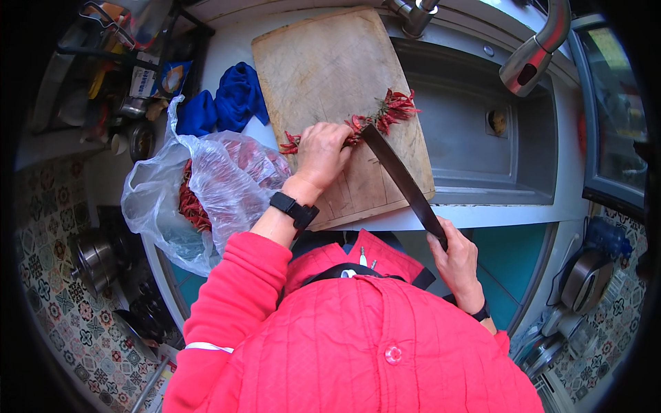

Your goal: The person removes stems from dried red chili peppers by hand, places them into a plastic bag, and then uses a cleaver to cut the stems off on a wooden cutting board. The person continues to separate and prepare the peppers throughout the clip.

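Note:
My left hand (323, 155) grips a bunch of dried red chilies on the wooden cutting board (325, 67); some chilies stick out to the left of my fingers. My right hand (454, 255) is closed around the handle end of a long dark-bladed knife (400, 178). The blade slants up to the left, and its far end lies at the chilies just right of my left hand. More dried red chilies (395, 109) with greenish stems spread over the board's right part. An open clear plastic bag (222, 165) with dried chilies (192, 206) inside stands left of the board.
A sink (465, 165) with a metal faucet (526, 67) adjoins the board on the right. Blue cloth (238, 98) lies at the board's left edge. A rack (103, 54) with packets and jars stands at the far left. Pots (95, 258) are low on the left.

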Demonstrator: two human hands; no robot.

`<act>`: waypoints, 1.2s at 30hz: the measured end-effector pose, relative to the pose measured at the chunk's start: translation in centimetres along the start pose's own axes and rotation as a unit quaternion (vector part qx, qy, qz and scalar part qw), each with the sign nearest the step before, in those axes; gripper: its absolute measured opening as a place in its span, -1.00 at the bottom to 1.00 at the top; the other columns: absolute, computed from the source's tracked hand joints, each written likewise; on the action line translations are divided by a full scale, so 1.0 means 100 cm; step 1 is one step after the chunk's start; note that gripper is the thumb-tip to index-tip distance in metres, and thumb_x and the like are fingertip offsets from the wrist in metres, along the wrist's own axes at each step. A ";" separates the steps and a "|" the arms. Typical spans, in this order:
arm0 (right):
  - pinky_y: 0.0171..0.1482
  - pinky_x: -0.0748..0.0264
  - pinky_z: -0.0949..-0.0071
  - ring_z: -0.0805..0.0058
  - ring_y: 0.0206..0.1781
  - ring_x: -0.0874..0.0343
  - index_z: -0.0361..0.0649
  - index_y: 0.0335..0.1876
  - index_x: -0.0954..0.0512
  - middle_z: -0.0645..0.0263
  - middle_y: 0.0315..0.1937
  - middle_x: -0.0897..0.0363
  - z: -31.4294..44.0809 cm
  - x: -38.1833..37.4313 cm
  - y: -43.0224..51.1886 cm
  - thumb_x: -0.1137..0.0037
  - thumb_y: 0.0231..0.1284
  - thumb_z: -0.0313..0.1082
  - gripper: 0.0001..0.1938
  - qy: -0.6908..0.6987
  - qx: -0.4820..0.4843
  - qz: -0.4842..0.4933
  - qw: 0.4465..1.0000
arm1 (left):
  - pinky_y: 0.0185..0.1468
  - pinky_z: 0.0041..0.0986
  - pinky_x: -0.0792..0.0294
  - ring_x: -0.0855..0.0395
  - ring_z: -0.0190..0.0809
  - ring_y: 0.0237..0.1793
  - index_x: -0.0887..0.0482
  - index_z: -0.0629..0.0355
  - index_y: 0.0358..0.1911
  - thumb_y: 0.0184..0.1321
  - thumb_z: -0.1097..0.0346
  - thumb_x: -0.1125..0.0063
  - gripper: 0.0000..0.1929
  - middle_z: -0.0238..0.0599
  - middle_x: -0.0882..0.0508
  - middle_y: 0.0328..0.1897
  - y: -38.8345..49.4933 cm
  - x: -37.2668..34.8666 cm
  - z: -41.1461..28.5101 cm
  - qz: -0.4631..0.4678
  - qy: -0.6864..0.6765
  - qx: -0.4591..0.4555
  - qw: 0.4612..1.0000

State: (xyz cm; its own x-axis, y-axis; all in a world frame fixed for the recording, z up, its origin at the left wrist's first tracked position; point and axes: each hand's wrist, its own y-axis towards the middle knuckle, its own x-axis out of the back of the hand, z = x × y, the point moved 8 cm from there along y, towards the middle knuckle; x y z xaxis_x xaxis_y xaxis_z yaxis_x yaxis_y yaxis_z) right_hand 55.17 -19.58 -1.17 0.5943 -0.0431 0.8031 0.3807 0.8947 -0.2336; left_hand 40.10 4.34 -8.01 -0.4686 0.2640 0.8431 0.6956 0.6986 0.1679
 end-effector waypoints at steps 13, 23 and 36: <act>-0.25 -0.56 0.31 0.05 -0.26 -0.67 -0.12 0.13 -0.54 0.11 -0.27 -0.68 0.005 0.010 -0.003 -0.22 0.20 -0.44 -0.64 0.003 -0.011 0.002 1.000 | 0.04 -0.28 -0.40 -0.64 -0.11 -0.12 -0.68 0.01 -0.27 0.04 0.43 -0.23 -0.83 -0.34 -0.69 -0.20 0.002 0.010 -0.007 -0.018 0.020 -0.046 0.999; -0.29 -0.56 0.32 0.08 -0.28 -0.67 -0.12 0.10 -0.55 0.14 -0.23 -0.68 0.000 0.014 -0.006 -0.23 0.17 -0.44 -0.65 0.040 -0.004 -0.010 0.999 | 0.05 -0.23 -0.34 -0.57 -0.08 -0.07 -0.69 0.03 -0.39 -0.12 0.34 -0.36 -0.83 -0.31 -0.62 -0.30 -0.005 0.015 0.013 0.020 0.029 0.070 0.997; -0.37 -0.52 0.31 0.14 -0.40 -0.63 -0.07 0.05 -0.56 0.20 -0.36 -0.64 0.002 0.004 -0.019 -0.24 0.14 -0.45 -0.67 0.051 0.005 0.026 0.998 | 0.22 -0.24 -0.27 -0.60 -0.17 -0.05 -0.75 0.00 -0.26 -0.05 0.35 -0.35 -0.78 -0.42 -0.70 -0.24 -0.014 0.008 -0.008 -0.005 0.036 -0.040 0.999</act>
State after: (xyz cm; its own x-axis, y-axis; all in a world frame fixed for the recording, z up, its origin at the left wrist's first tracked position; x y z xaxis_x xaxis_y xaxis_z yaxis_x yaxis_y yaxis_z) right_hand 54.57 -21.15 -0.27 0.6821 -0.0404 0.7301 0.3399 0.9016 -0.2676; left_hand 39.20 3.04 -7.19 -0.4373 0.2069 0.8752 0.7337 0.6448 0.2142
